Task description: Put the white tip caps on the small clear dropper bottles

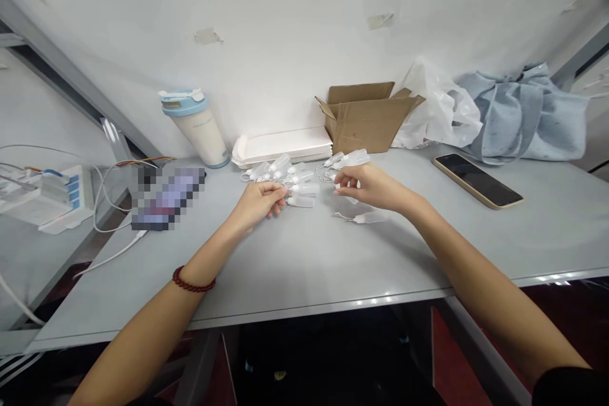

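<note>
Several small translucent squeeze bottles [280, 165] with white caps and thin wire-like tips lie in a loose group at mid-table. My left hand [263, 203] is closed in a pinch at the capped end of one squeeze bottle [305, 189], whose body points right. Just below it, another bottle [302, 202] lies close to the fingers. To the right, my right hand [364, 184] curls down with thumb and fingertips close together around something small and whitish, mostly hidden. A single bottle [372, 217] lies below that hand, and more bottles [351, 158] sit behind it.
Behind the bottles are a stack of white flat trays [285, 144] and an open cardboard box [368, 124]. A tumbler [197, 130] and a blurred-out phone [169, 198] stand left. Rightward are a plastic bag [435, 108], a blue bag [523, 117] and a phone [478, 181].
</note>
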Demonstrator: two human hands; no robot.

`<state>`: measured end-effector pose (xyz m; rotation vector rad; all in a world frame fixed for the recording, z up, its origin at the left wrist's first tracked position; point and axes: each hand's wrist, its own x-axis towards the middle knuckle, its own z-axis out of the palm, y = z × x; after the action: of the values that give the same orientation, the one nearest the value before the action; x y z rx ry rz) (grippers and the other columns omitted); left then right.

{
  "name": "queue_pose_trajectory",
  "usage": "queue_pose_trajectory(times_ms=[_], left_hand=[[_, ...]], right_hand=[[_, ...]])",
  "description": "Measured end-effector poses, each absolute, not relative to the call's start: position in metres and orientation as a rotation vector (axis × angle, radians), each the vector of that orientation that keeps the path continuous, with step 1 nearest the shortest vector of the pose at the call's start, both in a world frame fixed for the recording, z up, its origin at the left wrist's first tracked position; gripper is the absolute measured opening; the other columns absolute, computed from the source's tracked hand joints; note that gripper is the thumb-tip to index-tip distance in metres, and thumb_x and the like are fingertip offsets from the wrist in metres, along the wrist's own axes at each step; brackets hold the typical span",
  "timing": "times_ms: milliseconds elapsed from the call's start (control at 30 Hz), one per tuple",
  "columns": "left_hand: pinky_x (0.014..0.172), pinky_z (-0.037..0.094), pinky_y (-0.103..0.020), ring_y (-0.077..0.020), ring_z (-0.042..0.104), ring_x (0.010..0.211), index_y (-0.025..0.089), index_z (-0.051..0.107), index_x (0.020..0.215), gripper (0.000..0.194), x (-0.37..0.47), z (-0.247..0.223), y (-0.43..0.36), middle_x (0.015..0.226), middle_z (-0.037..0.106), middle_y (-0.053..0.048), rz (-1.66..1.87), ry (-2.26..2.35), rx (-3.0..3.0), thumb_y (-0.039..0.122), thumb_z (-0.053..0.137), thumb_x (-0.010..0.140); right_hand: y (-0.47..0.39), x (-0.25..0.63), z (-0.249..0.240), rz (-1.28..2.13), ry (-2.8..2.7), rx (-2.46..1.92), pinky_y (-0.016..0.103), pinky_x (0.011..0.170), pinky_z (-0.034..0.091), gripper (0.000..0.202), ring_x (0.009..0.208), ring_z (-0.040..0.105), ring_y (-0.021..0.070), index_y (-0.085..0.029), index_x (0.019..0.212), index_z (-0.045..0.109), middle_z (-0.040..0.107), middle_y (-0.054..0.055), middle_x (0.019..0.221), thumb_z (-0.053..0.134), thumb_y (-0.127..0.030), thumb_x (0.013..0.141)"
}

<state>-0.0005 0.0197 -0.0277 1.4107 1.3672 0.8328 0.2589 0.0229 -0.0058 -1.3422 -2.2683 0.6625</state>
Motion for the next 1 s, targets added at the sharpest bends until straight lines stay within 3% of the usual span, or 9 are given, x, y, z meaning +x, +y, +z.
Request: queue_pose_trajectory(times_ms=[200,400,733,1000], left_hand=[[0.043,0.036,-0.022,-0.0098,0.052,0.045,0.015,0.068,0.07,0.022,-0.005,-0.037,0.025,0.06,0.064,-0.001,0.798,1.458,1.501,0.036,0.07,0.072],[0.049,0.042,-0.024,-0.0111,0.054,0.043,0.015,0.067,0.071,0.019,-0.003,-0.034,0.022,0.059,0.066,-0.001,0.766,1.553,1.589,0.034,0.065,0.074],[0.053,0.043,-0.026,-0.0127,0.055,0.046,0.018,0.056,0.077,0.01,0.001,-0.024,0.015,0.059,0.063,0.003,0.921,1.703,1.681,0.028,0.058,0.08],[0.051,0.042,-0.024,-0.0114,0.052,0.045,0.018,0.055,0.075,0.014,0.005,-0.024,0.01,0.057,0.059,0.004,0.965,1.586,1.696,0.03,0.058,0.081]], right_hand=[[0.024,0.274,0.006,0.887,-2.418,-1.465,0.027,0.058,0.04,0.024,0.067,0.057,0.0155,-0.018,0.076,0.063,0.065,0.003,0.075,0.069,-0.042,0.075],[0.027,0.283,0.008,0.963,-2.517,-1.545,0.028,0.059,0.041,0.027,0.073,0.06,0.0193,-0.019,0.078,0.066,0.067,0.003,0.078,0.078,-0.039,0.064],[0.013,0.273,0.009,0.867,-2.661,-1.765,0.029,0.055,0.041,0.021,0.072,0.061,0.0209,-0.019,0.078,0.066,0.068,0.006,0.085,0.077,-0.027,0.062],[0.009,0.265,0.013,0.937,-2.777,-1.654,0.027,0.059,0.039,0.013,0.074,0.057,0.0177,-0.017,0.081,0.064,0.064,0.006,0.086,0.062,-0.024,0.072]])
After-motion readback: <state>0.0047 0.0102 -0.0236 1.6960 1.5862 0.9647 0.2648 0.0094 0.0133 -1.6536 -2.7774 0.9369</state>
